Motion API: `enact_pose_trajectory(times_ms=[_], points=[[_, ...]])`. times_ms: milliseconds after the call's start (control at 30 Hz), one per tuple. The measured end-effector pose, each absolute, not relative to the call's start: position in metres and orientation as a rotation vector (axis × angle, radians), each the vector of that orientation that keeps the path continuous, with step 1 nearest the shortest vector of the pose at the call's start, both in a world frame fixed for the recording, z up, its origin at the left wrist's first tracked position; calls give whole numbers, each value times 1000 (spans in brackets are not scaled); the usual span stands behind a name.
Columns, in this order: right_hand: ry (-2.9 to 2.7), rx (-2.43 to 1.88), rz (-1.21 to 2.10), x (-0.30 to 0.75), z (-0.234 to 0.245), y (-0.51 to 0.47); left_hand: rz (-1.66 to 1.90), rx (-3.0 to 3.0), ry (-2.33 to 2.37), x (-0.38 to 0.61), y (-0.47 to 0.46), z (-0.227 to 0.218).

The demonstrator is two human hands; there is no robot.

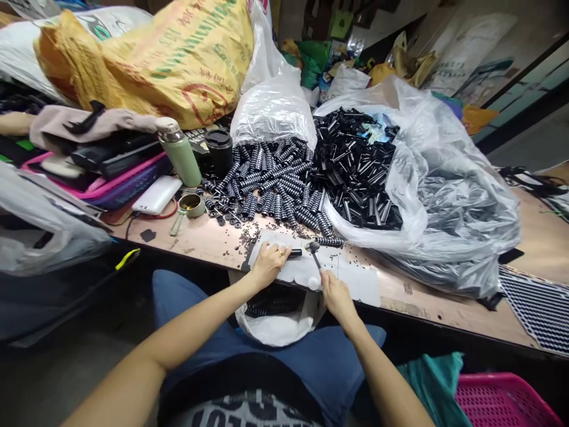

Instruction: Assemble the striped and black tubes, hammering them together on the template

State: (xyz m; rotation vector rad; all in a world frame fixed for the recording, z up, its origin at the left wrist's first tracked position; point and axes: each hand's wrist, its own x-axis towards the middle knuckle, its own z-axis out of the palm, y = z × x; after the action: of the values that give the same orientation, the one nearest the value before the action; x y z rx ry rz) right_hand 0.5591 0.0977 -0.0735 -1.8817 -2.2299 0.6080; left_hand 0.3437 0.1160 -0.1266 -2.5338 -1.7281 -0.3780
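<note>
My left hand (269, 263) is closed around a short black tube (295, 252), which lies on a flat white pad (362, 286) at the table's front edge. In my closed right hand (336, 295) is the handle of a small hammer (313, 247), its head just to the right of the tube's end. Small dark bits (249, 236) are scattered behind the pad. Farther back spreads a heap of black-and-white ribbed rollers (271, 178). One ribbed roller (329, 242) rests along the pad's back edge.
Black plastic pieces (355, 172) fill a clear bag (457, 207) on the right. At left stand a green thermos (183, 157), a black cup (219, 155), a white power bank (157, 195) and a small round container (192, 204). A white bag (278, 332) hangs between my knees.
</note>
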Motion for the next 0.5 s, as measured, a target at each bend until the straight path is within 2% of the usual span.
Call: enact_pose_trajectory(times_ms=[167, 367, 500], points=[[-2150, -1694, 521, 539, -37, 92, -444, -2540, -1731, 373, 108, -135], [-2684, -1667, 443, 497, -51, 90, -515, -2606, -1708, 383, 101, -154], [-2654, -1671, 370, 502, -46, 98, -669, -2614, -1741, 376, 118, -146]])
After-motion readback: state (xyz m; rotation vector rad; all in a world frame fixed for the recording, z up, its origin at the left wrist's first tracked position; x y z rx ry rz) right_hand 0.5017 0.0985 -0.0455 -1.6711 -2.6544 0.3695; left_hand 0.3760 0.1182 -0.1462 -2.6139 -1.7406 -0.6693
